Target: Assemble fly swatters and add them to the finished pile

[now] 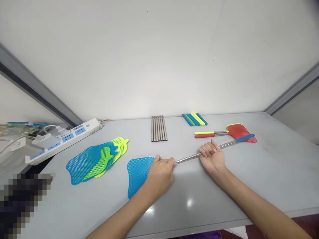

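A fly swatter (139,174) with a blue mesh head, a thin metal telescopic rod and a blue grip lies slantwise between my hands, over the table. My left hand (161,171) is closed around it where the head meets the rod, hiding the joint. Farther along, my right hand (212,156) is wrapped around the rod, palm partly turned up. The blue grip end reaches over a red fly swatter (239,130), which lies on top of a yellow one (204,133).
Loose blue, green and yellow swatter heads (84,164) overlap at the left. Several metal rods (159,128) and several coloured grips (194,119) lie in rows near the wall. A power strip (72,136) with plugged-in chargers runs along the left edge of the grey table (281,172).
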Tool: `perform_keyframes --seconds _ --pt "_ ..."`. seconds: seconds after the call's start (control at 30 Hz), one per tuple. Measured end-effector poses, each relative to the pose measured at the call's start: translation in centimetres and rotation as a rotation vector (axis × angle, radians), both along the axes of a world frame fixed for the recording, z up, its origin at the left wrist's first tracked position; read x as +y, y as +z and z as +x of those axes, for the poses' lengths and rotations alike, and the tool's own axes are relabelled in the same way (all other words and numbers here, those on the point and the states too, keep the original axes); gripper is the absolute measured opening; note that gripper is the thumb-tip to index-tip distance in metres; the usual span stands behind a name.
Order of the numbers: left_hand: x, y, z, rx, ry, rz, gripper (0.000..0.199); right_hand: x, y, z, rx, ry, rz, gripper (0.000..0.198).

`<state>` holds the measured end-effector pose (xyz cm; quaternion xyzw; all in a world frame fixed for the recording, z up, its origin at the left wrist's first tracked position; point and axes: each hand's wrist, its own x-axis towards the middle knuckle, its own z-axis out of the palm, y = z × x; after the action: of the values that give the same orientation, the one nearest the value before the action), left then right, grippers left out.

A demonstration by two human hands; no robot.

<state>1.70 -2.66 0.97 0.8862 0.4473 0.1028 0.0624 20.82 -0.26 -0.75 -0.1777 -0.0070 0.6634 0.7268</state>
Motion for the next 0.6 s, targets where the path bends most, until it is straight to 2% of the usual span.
perform_keyframes --seconds 0.3,0.6 --pt "0.1 0.1 0.3 -0.012 0.026 0.044 0.031 0.8 0.5 1.2 0.051 0.09 -0.026 0.034" --pt "0.4 0.3 -0.1 -0.075 0.026 -0.008 0.033 1.6 0.7 2.3 0.02 0.171 0.006 0.028"
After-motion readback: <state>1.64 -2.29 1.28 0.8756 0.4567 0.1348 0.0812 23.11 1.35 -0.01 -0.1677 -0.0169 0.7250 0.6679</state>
